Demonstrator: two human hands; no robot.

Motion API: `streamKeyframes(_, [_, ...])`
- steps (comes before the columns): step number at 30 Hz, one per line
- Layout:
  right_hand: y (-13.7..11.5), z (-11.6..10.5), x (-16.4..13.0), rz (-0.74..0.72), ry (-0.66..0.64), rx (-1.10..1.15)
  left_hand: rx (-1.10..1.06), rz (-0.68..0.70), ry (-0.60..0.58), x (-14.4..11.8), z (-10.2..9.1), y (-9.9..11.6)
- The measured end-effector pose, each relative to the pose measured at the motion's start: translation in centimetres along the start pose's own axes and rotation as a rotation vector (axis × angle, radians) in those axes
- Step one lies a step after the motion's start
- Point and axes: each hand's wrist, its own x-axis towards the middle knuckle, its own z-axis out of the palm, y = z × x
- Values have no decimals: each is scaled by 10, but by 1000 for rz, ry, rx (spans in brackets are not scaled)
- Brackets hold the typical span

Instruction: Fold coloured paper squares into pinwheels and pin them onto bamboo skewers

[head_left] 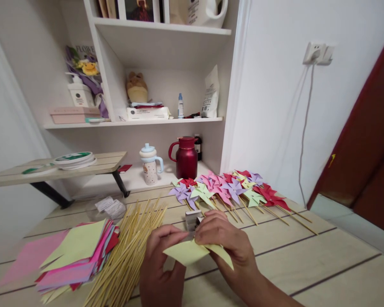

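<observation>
Both of my hands hold one pale yellow pinwheel paper (187, 252) above the table. My left hand (163, 260) pinches its left side between thumb and fingers. On the right, my right hand (225, 238) grips the paper near its middle, where the flaps come together; the fingers hide what lies under them. Just behind the fingers stands a small metallic box-like object (192, 218), partly covered by my right hand. Left of my hands lies a loose heap of thin wooden sticks (124, 256). Beside it is a stack of coloured paper squares (80, 243) with cut corners, yellow on top.
Finished paper pinwheels on sticks (233, 189) lie in a pile at the back right. A clear container (110, 209) with white packets sits behind the paper. A red jug (187, 157), a cup (150, 166) and a small raised table (109, 160) stand farther back.
</observation>
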Motion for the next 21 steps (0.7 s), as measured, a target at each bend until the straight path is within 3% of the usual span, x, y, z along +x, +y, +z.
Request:
streamKeyframes(11, [-6, -3, 4, -24, -22, -53, 20, 112, -48, 1, -6, 5])
streamKeyframes(17, [-9, -7, 5, -10, -52, -97, 61, 95, -198, 10, -11, 8])
streamKeyframes(21, [-7, -5, 1, 32, -25, -78, 72, 163, -161, 15, -12, 13])
